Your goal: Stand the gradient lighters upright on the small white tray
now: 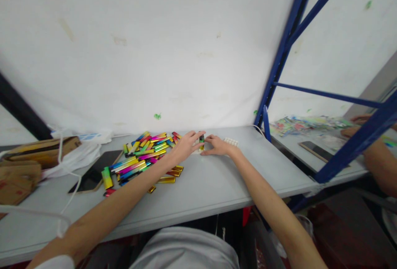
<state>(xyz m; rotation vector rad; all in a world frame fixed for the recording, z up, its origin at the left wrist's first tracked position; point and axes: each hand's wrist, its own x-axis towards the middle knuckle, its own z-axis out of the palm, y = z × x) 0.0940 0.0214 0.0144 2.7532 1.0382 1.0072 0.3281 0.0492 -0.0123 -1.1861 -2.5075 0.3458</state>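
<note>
Near the back of the grey table, my left hand has its fingers closed on a small yellow and green piece with a black top. My right hand is at the right side of that piece, thumb and fingers apart, its fingertips close to it. Whether they touch it is too small to tell. A white tray with small compartments lies just behind my right wrist, partly hidden by it. Left of my hands spreads a pile of shiny multicoloured pieces, partly covered by my left forearm.
A dark phone lies left of the pile, beside brown cardboard, white bags and a white cable. Blue metal shelf posts rise at the right. Beyond them, another person's arm reaches over a table with a phone and colourful wrappers.
</note>
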